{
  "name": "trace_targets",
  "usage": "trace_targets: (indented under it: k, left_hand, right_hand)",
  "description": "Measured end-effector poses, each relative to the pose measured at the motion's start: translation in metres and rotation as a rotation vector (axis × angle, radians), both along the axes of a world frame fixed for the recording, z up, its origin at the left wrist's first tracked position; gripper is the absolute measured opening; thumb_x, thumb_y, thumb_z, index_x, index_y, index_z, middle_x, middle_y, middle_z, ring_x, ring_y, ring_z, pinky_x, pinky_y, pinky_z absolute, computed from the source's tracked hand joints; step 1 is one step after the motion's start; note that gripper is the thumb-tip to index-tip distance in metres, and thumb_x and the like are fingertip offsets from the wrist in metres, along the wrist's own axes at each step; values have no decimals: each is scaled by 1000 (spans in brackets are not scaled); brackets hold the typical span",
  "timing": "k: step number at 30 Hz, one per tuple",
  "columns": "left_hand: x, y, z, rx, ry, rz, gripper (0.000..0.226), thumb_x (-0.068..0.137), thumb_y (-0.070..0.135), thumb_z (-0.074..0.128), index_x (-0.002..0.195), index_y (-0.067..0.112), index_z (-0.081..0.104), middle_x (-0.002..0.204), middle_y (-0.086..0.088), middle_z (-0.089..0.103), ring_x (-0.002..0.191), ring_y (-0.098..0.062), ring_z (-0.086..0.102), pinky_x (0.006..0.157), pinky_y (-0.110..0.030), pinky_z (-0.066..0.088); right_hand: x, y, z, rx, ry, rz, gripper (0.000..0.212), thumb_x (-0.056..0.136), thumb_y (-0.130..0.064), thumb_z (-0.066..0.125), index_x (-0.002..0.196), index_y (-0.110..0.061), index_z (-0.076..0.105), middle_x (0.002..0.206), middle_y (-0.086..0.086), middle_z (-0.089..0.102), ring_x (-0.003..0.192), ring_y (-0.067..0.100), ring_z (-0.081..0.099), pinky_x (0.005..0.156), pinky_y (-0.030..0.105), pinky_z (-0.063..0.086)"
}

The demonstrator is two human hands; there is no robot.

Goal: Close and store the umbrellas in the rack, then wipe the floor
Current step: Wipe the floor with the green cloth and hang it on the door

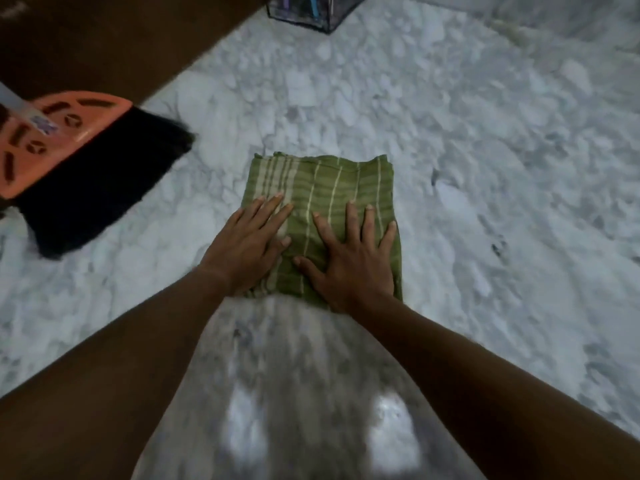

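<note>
While you lean over the marble floor [450, 116], your left hand [247, 242] and right hand [349, 258] lie flat, fingers spread, gripping nothing, pressing the folded green striped cloth [332, 188], broom [69, 161] off to the left, clear rack [315, 10] far ahead.

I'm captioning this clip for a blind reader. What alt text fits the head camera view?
Both hands, left hand and right hand, press flat on a folded green striped cloth on a white marble floor. An orange broom with black bristles lies to the left, and a clear rack stands at the top edge.
</note>
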State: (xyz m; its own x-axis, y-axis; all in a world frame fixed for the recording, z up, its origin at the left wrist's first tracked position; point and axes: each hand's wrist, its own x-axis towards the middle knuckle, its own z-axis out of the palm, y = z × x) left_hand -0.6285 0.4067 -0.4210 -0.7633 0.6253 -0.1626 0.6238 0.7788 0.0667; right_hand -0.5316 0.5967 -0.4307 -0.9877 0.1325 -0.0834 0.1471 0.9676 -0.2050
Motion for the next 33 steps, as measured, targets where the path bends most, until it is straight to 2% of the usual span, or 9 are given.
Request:
trace_targets:
  k: [3,6,11,14,16,19,23,27,33]
  left_hand:
    - [-54,-14,-2,7,-24,55,76,93,61,7,160,26,16,169,-1,12,155,-25,11,124,-46,18]
    - [-91,-11,-8,43,-61,188,64,103,52,19,161,25,13,169,-2,6,156,-26,5,125,-46,10]
    - [-75,-4,-12,133,-70,276,62,103,47,24,158,18,25,168,-9,16,154,-31,15,125,-47,13]
    - [-22,5,5,208,-90,357,60,99,45,31,148,15,45,160,-13,35,145,-32,35,119,-42,29]
    - [19,26,32,141,-164,386,49,99,39,35,141,18,50,150,-10,44,131,-33,49,101,-39,42]
    - [71,64,98,-24,-577,375,40,106,29,36,143,16,44,149,-12,43,129,-32,49,102,-36,41]
    - [110,105,222,133,-740,407,28,107,34,34,115,10,46,122,-15,58,106,-29,57,82,-34,42]
    - [103,130,395,280,-731,446,24,106,31,37,89,16,42,92,0,50,80,-15,46,64,-29,34]
    - [83,106,682,575,-510,426,20,93,45,62,86,27,58,98,3,60,95,-21,62,75,-34,47]
  right_hand:
    - [-52,-25,-5,1,43,-2,77,90,-81,14,157,-43,14,168,17,8,154,44,3,116,71,-3]
    - [-95,-41,-5,3,37,31,66,97,-70,15,157,-43,15,169,15,5,154,41,0,116,70,-6]
    - [-98,-28,-2,-84,6,147,54,104,-55,25,156,-45,22,170,5,9,156,31,2,120,61,-6]
    - [-64,-14,16,-196,-12,270,46,102,-40,41,148,-36,46,162,1,36,151,27,29,122,50,18]
    - [-31,-2,41,-297,-123,265,37,97,-34,49,132,-34,62,137,3,62,126,31,58,103,39,45]
    - [17,32,99,-445,-423,147,29,101,-30,47,123,-31,66,118,4,68,104,27,66,91,36,53]
    - [50,96,220,-518,-533,73,25,102,-21,47,105,-25,71,110,3,71,103,26,66,93,40,53]
    - [53,131,412,-748,-518,-52,25,101,-28,58,94,-10,73,92,6,76,86,19,71,80,32,56]
    - [25,127,719,-848,-450,-73,19,101,-34,57,100,-19,68,98,5,75,89,20,71,82,33,57]
